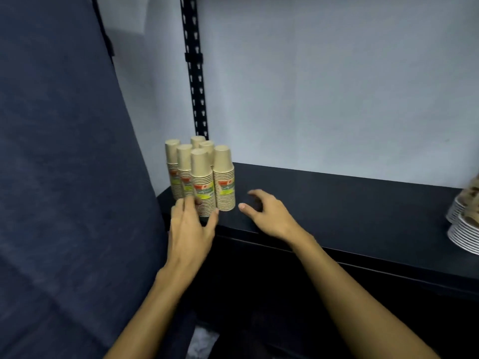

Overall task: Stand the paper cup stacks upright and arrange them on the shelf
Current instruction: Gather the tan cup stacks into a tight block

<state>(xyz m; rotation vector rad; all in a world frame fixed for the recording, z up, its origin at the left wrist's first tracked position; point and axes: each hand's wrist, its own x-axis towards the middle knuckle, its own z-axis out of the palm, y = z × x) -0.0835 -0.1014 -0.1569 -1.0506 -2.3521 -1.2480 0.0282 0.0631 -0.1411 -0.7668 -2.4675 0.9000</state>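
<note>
Labels in red, green and yellow wrap each of the six paper cup stacks [201, 177], print too blurred to read. All stand upright at the shelf [337, 203] corner. Left hand [190, 229], fingers straight, grip loose, touches the front stack's base. Right hand [269, 213] hovers just right of the stacks, grip wide, holding nothing. Paper plates [464, 229] sit far right.

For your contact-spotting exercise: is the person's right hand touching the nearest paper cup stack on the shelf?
Apart. The head view shows the right hand with dark shelf visible between its thumb and the rightmost paper cup stack.
</note>
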